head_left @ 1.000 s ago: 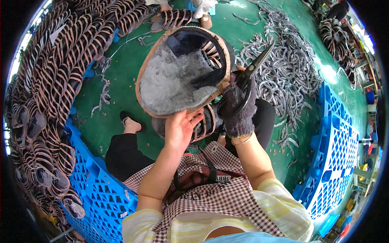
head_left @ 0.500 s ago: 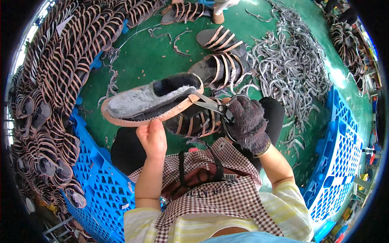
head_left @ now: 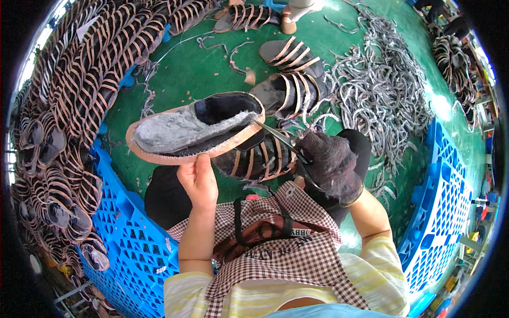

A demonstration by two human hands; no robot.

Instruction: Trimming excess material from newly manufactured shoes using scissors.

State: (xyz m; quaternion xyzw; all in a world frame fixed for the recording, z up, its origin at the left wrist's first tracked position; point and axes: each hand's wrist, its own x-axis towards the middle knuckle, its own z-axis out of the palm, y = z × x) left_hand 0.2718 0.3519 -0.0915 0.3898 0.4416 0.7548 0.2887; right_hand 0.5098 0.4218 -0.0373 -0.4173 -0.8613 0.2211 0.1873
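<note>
Hands (head_left: 199,180) hold scissors (head_left: 277,132) (right) and a shoe (head_left: 196,130) (left), its long axis crosswise, furry end pointing left.

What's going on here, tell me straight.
A person's left hand grips the lower edge of a shoe with fleecy grey lining. The dark-gloved right hand holds scissors, blades up at the shoe's right end; whether they are cutting is unclear. More dark pieces with pale straps lie on the green floor, beside a heap of grey strips.
</note>
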